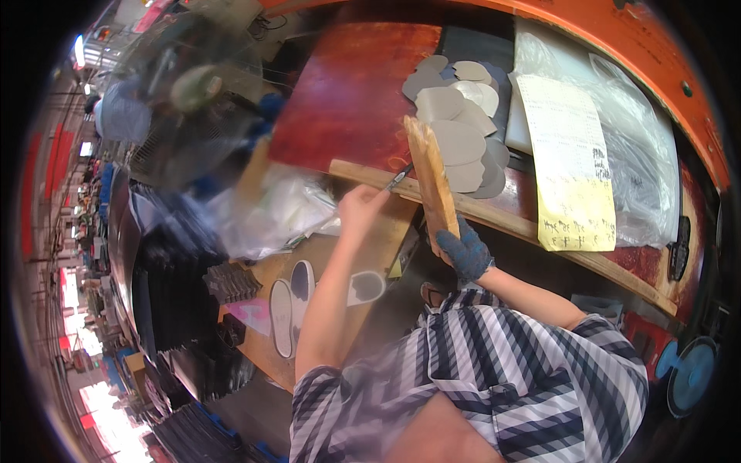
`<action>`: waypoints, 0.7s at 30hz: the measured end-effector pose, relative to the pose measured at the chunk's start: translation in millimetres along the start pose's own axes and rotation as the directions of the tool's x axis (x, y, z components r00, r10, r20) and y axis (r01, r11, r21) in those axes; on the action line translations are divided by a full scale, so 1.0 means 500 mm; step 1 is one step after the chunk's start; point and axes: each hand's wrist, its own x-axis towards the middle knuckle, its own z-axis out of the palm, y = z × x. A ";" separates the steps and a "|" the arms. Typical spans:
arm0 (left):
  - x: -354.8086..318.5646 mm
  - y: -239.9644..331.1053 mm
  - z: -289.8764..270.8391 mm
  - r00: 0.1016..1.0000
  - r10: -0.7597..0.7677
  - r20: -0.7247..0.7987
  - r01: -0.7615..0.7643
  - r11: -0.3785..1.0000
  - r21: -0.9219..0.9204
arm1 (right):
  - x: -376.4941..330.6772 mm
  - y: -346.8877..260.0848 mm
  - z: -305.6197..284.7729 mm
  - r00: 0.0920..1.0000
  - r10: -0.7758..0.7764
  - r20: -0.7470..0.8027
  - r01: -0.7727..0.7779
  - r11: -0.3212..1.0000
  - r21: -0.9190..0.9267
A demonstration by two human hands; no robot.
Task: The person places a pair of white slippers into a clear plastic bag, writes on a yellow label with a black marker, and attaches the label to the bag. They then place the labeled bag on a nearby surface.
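Pale yellow-brown wood makes up the bar that our right hand, in a dark glove, is clamped around near its lower end. Our bare left hand pinches a slim metal tool, its tip at the bar's left side; we cannot tell whether the two touch. The hands are apart, with the upper part of the bar beyond both.

To work tool against wood well, we would judge it best to keep the gloved grip low and firm, well clear of the tip, to hold the bar from twisting, and to use short, light strokes directed away from our fingers, minding the rough upper end for splinters.

The bar is in front of us, across the desk's near wooden edge strip and just left of the stacked grey pieces. Its long axis slants: the ragged end points away from us, over the desk and slightly left; the gripped end points back toward our body, slightly right.
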 end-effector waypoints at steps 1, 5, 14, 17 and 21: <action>0.005 -0.005 0.001 1.000 -0.002 0.006 0.003 0.999 -0.042 | 0.005 -0.003 -0.001 0.998 0.063 0.030 -0.059 0.990 -0.125; 0.023 -0.021 0.003 0.984 -0.148 0.095 0.166 0.962 -0.218 | 0.016 0.004 -0.008 0.998 -0.015 -0.054 -0.003 0.947 -0.322; -0.004 -0.033 -0.021 0.897 -0.343 0.280 0.443 0.689 -0.574 | 0.054 0.027 -0.009 0.981 0.056 0.184 -0.054 0.998 -0.018; -0.047 -0.078 -0.034 0.897 -0.411 0.164 0.374 0.508 -0.776 | 0.076 0.031 -0.018 0.910 0.143 0.390 -0.127 0.990 -0.068; -0.111 -0.180 -0.093 0.832 -0.548 -0.087 0.253 0.515 -0.819 | 0.095 0.086 0.007 0.856 0.408 0.318 -0.370 0.913 -0.175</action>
